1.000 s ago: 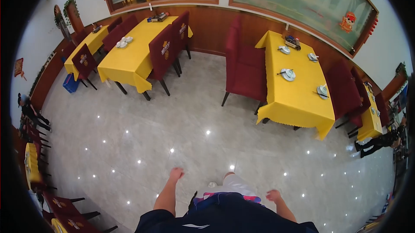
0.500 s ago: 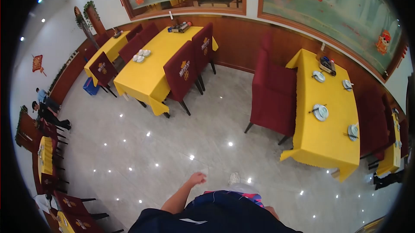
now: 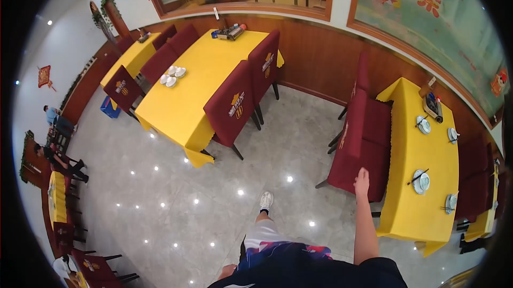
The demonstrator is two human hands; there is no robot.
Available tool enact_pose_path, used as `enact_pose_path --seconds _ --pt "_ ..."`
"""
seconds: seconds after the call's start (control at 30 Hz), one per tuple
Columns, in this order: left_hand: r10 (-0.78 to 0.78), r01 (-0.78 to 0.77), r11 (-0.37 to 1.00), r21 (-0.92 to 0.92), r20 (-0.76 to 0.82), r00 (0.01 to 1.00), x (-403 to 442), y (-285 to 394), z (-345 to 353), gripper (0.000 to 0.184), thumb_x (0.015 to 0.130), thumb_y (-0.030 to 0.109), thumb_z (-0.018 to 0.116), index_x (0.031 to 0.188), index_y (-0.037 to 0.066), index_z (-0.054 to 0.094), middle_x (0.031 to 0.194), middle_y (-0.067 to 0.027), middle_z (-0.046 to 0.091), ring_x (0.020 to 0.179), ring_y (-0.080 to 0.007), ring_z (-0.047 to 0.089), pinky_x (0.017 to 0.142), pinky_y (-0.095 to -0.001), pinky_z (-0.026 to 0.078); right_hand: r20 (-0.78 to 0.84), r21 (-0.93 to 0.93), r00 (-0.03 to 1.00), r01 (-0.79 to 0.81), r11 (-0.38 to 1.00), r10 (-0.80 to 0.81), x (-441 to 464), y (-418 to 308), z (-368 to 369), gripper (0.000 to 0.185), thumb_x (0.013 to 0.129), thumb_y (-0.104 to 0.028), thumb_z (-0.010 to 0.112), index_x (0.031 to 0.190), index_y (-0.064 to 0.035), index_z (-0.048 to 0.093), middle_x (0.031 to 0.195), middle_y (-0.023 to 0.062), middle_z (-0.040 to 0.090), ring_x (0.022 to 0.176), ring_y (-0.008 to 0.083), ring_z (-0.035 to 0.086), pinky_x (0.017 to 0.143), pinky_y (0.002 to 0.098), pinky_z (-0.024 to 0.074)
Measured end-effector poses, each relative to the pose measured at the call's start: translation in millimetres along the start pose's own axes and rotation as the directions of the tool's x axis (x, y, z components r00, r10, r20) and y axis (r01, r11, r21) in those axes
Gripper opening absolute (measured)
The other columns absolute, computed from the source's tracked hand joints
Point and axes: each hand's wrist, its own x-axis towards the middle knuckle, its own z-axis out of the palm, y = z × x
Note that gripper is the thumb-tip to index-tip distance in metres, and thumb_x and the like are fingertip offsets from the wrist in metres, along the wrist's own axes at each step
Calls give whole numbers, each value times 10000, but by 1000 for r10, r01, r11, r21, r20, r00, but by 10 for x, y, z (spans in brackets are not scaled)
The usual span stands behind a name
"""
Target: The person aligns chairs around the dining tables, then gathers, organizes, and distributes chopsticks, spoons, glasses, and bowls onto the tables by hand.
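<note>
Grey polished floor [image 3: 171, 218] occupies the frame's centre; right of centre stands a maroon chair [image 3: 343, 166], with the loosely curled right hand [image 3: 362, 181] appearing over it, contact and grip undeterminable. Left hand [image 3: 228, 271], at the bottom edge, is partly hidden, its grip likewise undeterminable. Beyond the chair, at frame right, a yellow-covered table [image 3: 409, 154] bears bowls [image 3: 424, 182] and chopsticks [image 3: 418, 176]; white cups [image 3: 171, 81] sit on another table [image 3: 203, 90], upper left.
</note>
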Motion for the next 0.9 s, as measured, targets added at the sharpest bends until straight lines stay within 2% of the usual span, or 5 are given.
enact_pose_path --seconds 0.13,0.17,0.27,0.67,0.9 --pt "164 -151 986 67 -284 945 663 317 -922 297 883 284 506 1032 99 684 912 -178 704 811 -292 672 743 -419 520 -106 201 981 -136 970 160 202 -821 524 603 971 -519 427 1438 -143 370 1422 89 419 1179 305 506 853 444 490" --pt "32 -166 848 -503 -265 964 877 399 -1174 286 889 271 520 1089 133 671 930 -137 715 773 -239 668 708 -374 517 -136 176 969 -181 968 206 227 -1008 676 612 960 -515 450 1434 -136 375 1414 103 432 1181 312 512 858 453 492" --pt "-345 327 389 -861 193 918 1707 736 -2120 307 908 250 505 1141 108 646 925 -146 713 726 -202 656 647 -329 510 -245 67 937 -238 969 247 227 -1311 942 654 922 -488 530 1430 -105 377 1402 147 448 1185 345 520 883 472 488" --pt "174 -273 847 -457 -246 954 4518 3211 -5197 276 874 265 553 872 11 660 688 -75 656 609 -150 615 562 -307 476 -445 -446 889 -118 887 -106 432 -1123 1238 750 756 -146 735 1374 5 338 1279 283 490 1186 443 488 998 474 400" --pt "255 -154 906 -394 219 942 4739 5672 -4748 246 904 275 554 1006 77 657 833 -34 662 709 -117 609 626 -263 483 -464 -440 885 -183 879 -49 438 -1357 1125 769 763 -176 719 1395 -7 315 1259 281 504 1156 446 500 968 468 429"
